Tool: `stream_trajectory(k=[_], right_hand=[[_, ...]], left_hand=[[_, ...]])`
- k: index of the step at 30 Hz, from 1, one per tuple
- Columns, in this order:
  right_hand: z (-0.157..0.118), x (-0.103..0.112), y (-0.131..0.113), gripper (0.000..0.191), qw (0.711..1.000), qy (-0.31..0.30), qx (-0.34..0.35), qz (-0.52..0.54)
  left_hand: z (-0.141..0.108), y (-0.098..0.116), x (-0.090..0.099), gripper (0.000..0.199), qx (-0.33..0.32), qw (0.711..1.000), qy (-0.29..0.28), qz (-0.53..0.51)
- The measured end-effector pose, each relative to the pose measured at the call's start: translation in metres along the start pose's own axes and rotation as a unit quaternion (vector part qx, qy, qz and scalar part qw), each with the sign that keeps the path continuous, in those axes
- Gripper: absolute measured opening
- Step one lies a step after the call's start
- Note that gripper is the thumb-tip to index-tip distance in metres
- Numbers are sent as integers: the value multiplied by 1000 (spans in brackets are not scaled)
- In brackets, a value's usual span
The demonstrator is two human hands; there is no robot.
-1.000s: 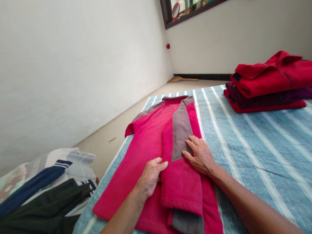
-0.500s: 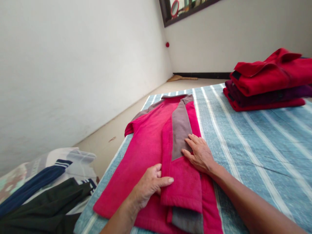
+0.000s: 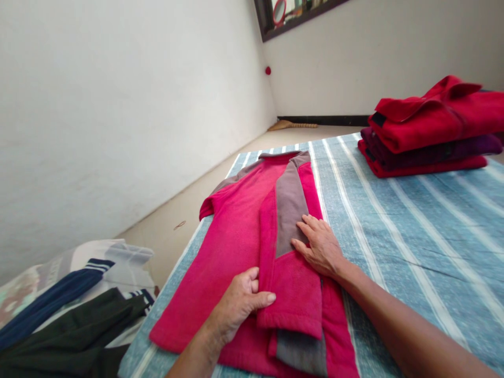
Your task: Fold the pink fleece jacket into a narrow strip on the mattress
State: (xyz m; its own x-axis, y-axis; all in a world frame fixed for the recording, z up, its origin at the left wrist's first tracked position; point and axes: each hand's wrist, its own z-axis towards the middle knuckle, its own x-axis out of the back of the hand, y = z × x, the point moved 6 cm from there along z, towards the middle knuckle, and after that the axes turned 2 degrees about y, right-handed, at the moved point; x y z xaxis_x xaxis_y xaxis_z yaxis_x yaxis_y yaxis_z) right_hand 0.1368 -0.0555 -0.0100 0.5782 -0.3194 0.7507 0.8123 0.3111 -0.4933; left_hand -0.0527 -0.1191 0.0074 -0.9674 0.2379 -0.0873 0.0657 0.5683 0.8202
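A pink jacket [image 3: 220, 252] with grey shoulder panels lies spread on the blue striped bedsheet [image 3: 378, 220], collar at the far end. Its right-side sleeve [image 3: 295, 289] is folded down over the body, the cuff end near me. My left hand [image 3: 244, 302] is at the left edge of that sleeve, thumb on top and the other fingers partly hidden at the edge, closed on it. Flat on the grey panel and pink fabric rests my right hand [image 3: 321, 244], its fingers spread. The other sleeve hangs toward the bed's left edge.
Folded red and purple clothes [image 3: 437, 126] are stacked at the back right. Dark and navy garments [image 3: 71, 325] lie on a pile at lower left, beside the bed. A broom [image 3: 291, 125] lies on the floor near the far wall [image 3: 354, 63].
The view has shifted slightly. My left hand and the sleeve's cuff end have moved a little to the left; my right hand stays on the sleeve.
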Motion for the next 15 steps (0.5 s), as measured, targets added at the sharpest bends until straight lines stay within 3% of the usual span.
stream_trajectory(k=[7,11,15], right_hand=[[1,0,0,38,1000,-16,-2,-3],[2,0,1,40,1000,-26,-4,6],[2,0,1,40,1000,-22,1,11]], left_hand=[[0,-1,1,64,0,1000,9,9],[0,-3,8,79,6,998,56,23],[-1,-4,9,75,9,996,68,47]])
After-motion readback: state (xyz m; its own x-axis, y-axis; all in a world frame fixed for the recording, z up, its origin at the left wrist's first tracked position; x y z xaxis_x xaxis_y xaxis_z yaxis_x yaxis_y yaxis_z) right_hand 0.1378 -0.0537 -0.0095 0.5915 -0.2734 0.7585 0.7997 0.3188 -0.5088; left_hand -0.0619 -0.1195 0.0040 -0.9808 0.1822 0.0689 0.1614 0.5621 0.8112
